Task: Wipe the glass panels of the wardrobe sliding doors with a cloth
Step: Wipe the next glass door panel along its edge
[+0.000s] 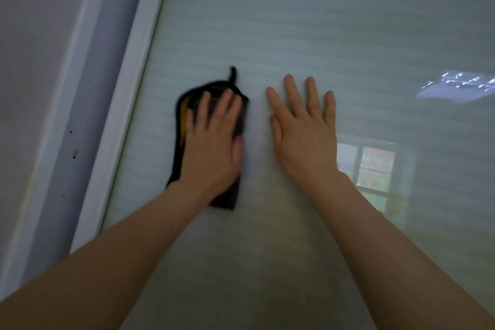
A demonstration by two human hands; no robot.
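the left hand (pixel 211 139) lies flat with its fingers spread over a dark cloth (pixel 179 142), pinning it against the frosted glass panel (pixel 294 21) of the wardrobe sliding door rather than gripping it, so the whole palm can carry pressure into the wipe; the hand and cloth are smeared with blur, which suggests a stroke is under way. the cloth is dark grey to black with a yellow patch showing at its left side and a small hanging loop sticking up from its top edge, and it sits on the left part of the panel, near the pale door frame (pixel 128 83) but not touching it. the right hand (pixel 305 128) is empty, wide open with fingers splayed, and appears to rest flat on the glass just beside the cloth, probably to brace the body or to keep the sliding door from shifting under the push. a window reflection (pixel 375 169) glows low on the right of the glass. the panel's left strip along the frame looks like the area being worked, with the broad right side likely yet to be covered; pressing a bare palm on the glass risks leaving fresh prints there
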